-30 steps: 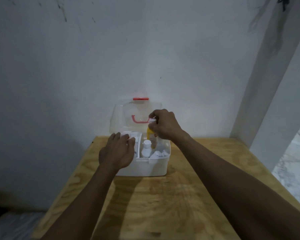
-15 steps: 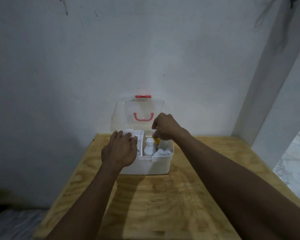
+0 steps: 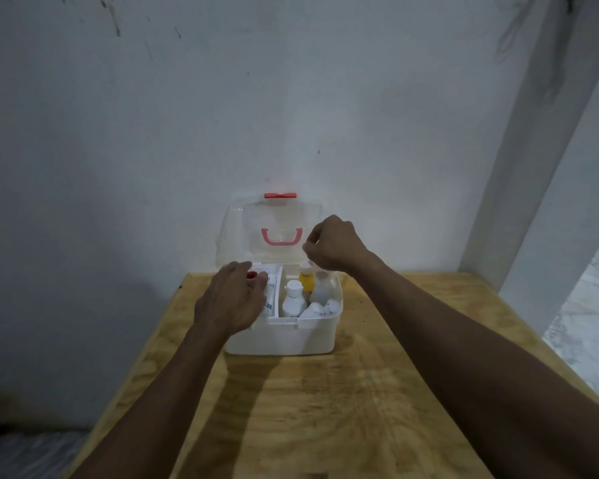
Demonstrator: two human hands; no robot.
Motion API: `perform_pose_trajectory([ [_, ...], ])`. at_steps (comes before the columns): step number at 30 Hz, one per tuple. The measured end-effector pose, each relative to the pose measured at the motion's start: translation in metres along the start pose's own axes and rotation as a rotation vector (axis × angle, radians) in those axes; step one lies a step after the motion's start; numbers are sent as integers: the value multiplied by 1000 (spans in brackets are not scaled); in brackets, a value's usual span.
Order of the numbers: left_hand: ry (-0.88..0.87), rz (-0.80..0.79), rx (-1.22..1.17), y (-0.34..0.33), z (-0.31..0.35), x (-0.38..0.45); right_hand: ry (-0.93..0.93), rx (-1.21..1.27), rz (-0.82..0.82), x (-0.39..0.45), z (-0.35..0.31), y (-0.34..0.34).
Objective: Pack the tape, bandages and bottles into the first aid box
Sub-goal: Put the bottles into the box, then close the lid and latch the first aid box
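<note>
The right hand (image 3: 334, 247), fingers loosely curled and holding nothing, hovers at 12 o'clock above the yellow plastic bottle (image 3: 306, 279) standing in the white plastic first aid box (image 3: 284, 337). The left hand (image 3: 232, 299) lies flat and open on the box's 9 o'clock side. In my judgement, the tall bottles could block the clear lid (image 3: 274, 229) when it closes, or tip over.

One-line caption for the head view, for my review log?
Left hand rests on the open first aid box on a wooden table; right hand hovers empty above the yellow bottle inside.
</note>
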State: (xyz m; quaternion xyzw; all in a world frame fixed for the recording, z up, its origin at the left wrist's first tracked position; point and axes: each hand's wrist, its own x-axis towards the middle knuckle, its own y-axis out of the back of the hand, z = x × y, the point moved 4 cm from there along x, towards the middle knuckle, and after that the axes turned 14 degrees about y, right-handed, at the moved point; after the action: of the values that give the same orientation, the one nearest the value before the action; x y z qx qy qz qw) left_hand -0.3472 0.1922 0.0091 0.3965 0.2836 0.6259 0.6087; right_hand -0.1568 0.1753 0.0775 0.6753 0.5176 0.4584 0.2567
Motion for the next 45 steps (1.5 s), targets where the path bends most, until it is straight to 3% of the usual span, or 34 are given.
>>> perform_pose_trajectory([
  [4,83,85,-124,11,4,17,-110,52,217,5,10,11],
  [8,195,46,-309,14,8,47,-223,231,319,12,23,6],
  [18,275,24,-482,20,20,82,-337,429,305,25,31,-7],
  [32,387,30,-650,54,22,39,-222,356,515,-18,2,29],
  [37,475,-2,-687,56,17,14,-308,508,512,-47,-6,29],
  [41,574,-74,-949,54,20,-3,-387,638,483,-63,-14,21],
  [45,598,-125,-1094,52,21,-19,-479,957,413,-70,-27,9],
])
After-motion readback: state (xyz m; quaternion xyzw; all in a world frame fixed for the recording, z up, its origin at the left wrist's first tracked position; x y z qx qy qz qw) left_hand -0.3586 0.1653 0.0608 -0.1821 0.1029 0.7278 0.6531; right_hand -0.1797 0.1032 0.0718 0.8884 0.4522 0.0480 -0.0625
